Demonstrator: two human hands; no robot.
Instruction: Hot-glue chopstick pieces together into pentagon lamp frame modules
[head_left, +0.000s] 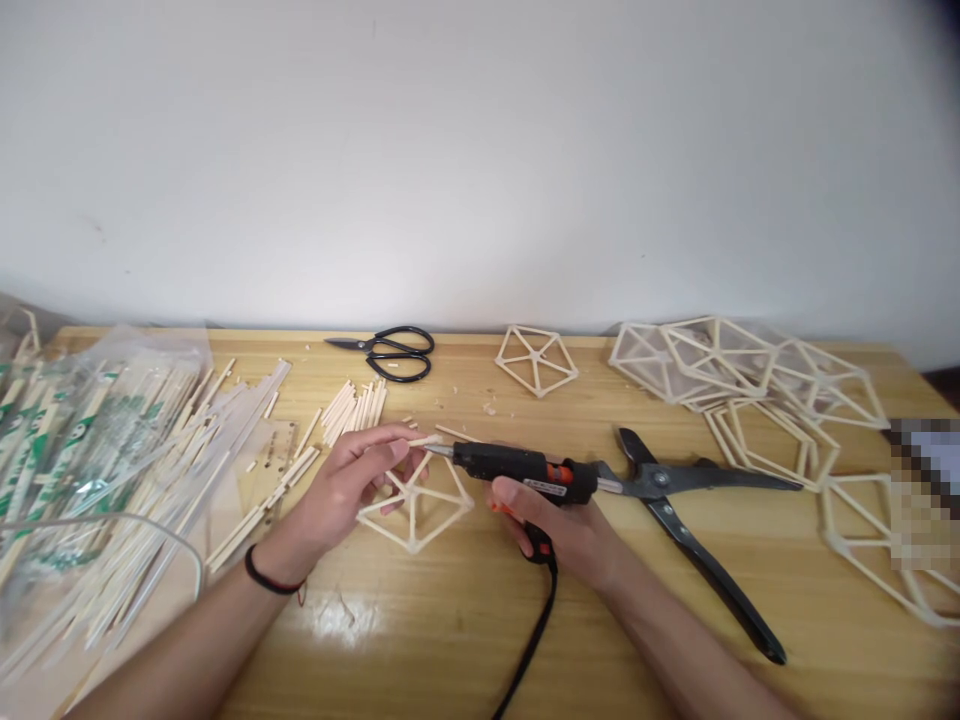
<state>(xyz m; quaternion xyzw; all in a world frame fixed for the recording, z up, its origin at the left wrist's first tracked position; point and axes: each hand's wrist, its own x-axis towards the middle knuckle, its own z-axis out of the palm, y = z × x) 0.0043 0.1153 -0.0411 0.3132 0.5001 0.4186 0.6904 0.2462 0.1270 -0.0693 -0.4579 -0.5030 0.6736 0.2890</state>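
My left hand (367, 475) is closed, with a short wooden stick (424, 441) pinched between thumb and forefinger. My right hand (551, 520) wraps round a black hot glue gun (517, 464), which points left. Its metal nozzle (441, 451) is at the stick's end; whether they touch I cannot tell. Just below them is a five-sided stick frame (412, 515) with spokes meeting at a centre joint. The fingers of my left hand partly cover its upper left side, and I cannot tell whether they also grip it.
Black-handled scissors (397, 352), short cut sticks (356, 408) and another spoked frame (536, 358) lie towards the wall. Large shears (686, 525) rest right of my right hand, near several piled frames (720, 360). Packaged chopsticks (82, 450) and loose sticks (161, 530) cover the left. A cord (534, 640) trails forward.
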